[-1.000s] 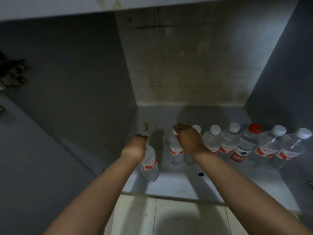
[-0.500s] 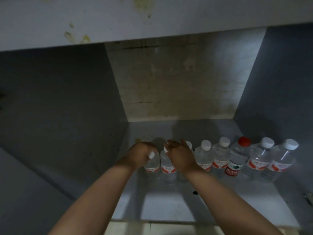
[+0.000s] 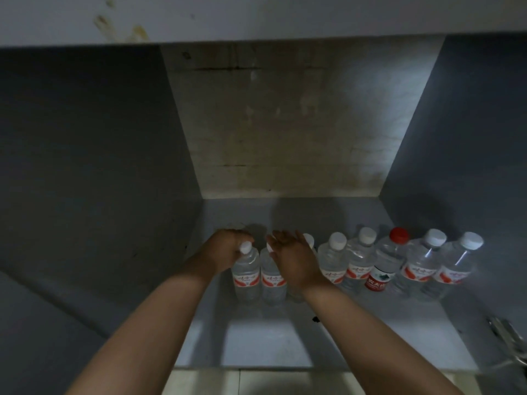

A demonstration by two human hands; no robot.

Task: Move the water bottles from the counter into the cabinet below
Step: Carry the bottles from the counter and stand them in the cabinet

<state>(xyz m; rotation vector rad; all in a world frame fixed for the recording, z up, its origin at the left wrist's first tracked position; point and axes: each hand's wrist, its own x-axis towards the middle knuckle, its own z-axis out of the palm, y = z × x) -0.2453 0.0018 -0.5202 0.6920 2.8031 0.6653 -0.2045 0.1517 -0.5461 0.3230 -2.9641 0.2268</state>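
Left hand (image 3: 225,250) fingers curled round neck of leftmost bottle (image 3: 245,273), upright on cabinet floor (image 3: 265,346); right hand (image 3: 292,259) fingers spread wide, hovering over adjacent bottles; row of eight (one red-capped bottle (image 3: 385,262)).

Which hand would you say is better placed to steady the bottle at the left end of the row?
Left. The left hand already rests against the end bottle by its cap; the right hand hovers open over its neighbours.
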